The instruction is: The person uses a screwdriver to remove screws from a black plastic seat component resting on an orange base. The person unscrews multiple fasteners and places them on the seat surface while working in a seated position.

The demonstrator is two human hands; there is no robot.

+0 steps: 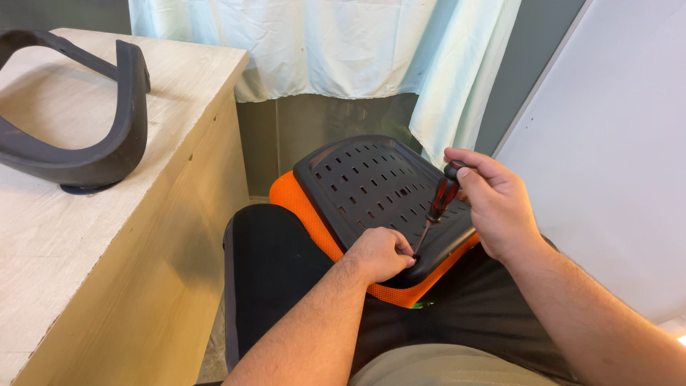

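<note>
The tip of the screwdriver (437,204) is hard to see. It goes down behind the fingers of the left hand (382,251), so the spot where it meets the plastic is hidden. I cannot tell if there is a screw there. The near edge of the black seat panel (371,187) is partly covered by that hand. The person's arms are cut off at the bottom of the picture.

No boxes, stickers or signs show anywhere.

The right hand (494,201) is closed around the screwdriver's handle, which is dark red with a black top. The thin metal shaft slants down and to the left. The left hand is curled up tight on the near edge of the panel, right by the tip. I cannot tell if its fingers pinch something small.

The panel is a black plastic piece with rounded corners and many short slots in rows. It sits on an orange mesh cushion (309,214), which peeks out along its left and near edges. Both rest on the person's lap, on something black.

To the left stands a light wooden table (179,129). On it lies a curved dark grey plastic part (107,143), bent like a big loop. A pale green cloth (343,43) hangs behind. A white board (614,164) leans on the right.
</note>
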